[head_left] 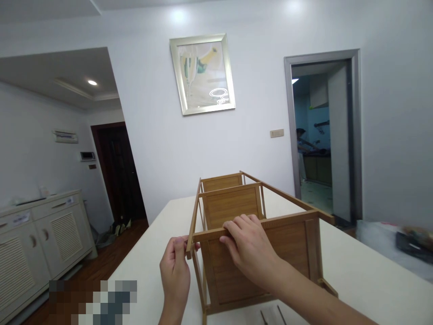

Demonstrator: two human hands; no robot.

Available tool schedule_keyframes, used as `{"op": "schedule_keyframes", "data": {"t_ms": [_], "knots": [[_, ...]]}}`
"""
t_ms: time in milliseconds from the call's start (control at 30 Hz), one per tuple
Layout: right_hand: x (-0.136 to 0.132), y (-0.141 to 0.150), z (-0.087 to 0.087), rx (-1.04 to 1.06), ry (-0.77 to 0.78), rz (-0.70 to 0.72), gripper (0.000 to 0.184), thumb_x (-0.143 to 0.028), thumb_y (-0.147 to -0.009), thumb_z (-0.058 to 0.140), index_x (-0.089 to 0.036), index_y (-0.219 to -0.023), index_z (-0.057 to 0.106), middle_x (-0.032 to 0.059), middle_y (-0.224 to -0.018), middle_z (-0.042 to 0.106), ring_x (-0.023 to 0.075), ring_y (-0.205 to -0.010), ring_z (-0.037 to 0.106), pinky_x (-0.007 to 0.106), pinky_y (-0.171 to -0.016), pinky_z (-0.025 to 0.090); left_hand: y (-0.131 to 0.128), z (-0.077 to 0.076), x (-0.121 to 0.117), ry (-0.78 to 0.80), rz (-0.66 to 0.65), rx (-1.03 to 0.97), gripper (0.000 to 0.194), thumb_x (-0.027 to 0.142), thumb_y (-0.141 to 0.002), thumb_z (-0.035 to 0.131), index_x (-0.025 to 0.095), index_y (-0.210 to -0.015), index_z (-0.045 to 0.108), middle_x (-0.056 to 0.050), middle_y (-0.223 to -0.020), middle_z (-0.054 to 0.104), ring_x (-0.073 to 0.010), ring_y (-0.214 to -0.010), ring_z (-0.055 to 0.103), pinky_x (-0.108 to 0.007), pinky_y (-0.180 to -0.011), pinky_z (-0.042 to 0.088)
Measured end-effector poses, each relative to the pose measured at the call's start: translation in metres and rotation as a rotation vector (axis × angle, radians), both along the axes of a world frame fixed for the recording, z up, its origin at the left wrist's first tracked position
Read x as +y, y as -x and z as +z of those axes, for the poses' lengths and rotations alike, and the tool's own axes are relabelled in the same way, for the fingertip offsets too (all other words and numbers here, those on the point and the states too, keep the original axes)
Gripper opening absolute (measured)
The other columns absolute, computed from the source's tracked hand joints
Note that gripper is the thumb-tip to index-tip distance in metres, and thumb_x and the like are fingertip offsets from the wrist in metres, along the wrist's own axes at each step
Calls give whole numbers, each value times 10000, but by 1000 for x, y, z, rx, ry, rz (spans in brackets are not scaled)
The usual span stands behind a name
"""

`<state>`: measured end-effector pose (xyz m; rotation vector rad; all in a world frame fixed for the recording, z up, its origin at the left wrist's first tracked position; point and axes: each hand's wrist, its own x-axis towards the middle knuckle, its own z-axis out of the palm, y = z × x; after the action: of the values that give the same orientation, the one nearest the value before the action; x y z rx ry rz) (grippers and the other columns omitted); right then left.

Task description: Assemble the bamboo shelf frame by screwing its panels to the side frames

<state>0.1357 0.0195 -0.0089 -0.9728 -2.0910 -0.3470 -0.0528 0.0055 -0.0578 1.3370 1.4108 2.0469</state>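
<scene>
A bamboo shelf rack [291, 243] lies on its side on a white table [365, 275], its shelf panels standing upright. My left hand [176, 271] is closed on the near end of a thin side rail at the rack's left corner. My right hand [248, 246] rests on the top edge of the nearest panel, fingers curled over that edge. Both hands touch the same near end of the rack.
Thin metal rods [272, 315] lie on the table by the near edge. A white sideboard [37, 239] stands at left, a dark door [117, 174] behind it. A framed picture [203, 74] hangs ahead. Another person [302, 151] stands beyond the right doorway. Packages [411, 241] sit at far right.
</scene>
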Motion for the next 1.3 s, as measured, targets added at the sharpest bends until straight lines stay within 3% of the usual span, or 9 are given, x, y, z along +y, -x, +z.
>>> {"op": "schedule_keyframes", "data": {"t_ms": [200, 467, 767, 1300], "knots": [[0, 0, -1, 0, -8, -11, 70, -220, -889, 564, -192, -833, 597, 45, -812, 603, 183, -771, 479, 334, -761, 299, 7, -11, 5, -21, -82, -30, 426, 550, -889, 489, 175, -872, 691, -39, -883, 712, -184, -851, 622, -248, -747, 453], [-2, 2, -3, -2, -32, -20, 88, -222, -890, 546, -190, -813, 575, 40, -815, 588, 182, -774, 463, 342, -776, 294, 11, -14, 8, -16, -147, -75, 433, 555, -864, 538, 162, -911, 712, -48, -895, 718, -205, -904, 627, -249, -748, 463], [-3, 2, -8, -63, -80, -58, 96, -222, -896, 509, -187, -814, 545, 52, -809, 568, 190, -760, 431, 353, -777, 287, 8, -14, 14, -72, -427, -457, 314, 452, -773, 704, 140, -807, 703, -25, -763, 690, -158, -750, 626, -257, -728, 507], [-3, 4, -6, -36, -117, -51, 105, -212, -890, 501, -192, -795, 539, 37, -765, 553, 185, -732, 439, 349, -768, 283, 5, -7, 9, -55, -434, -429, 365, 483, -788, 677, 122, -825, 720, -41, -756, 688, -156, -715, 611, -260, -687, 502]]}}
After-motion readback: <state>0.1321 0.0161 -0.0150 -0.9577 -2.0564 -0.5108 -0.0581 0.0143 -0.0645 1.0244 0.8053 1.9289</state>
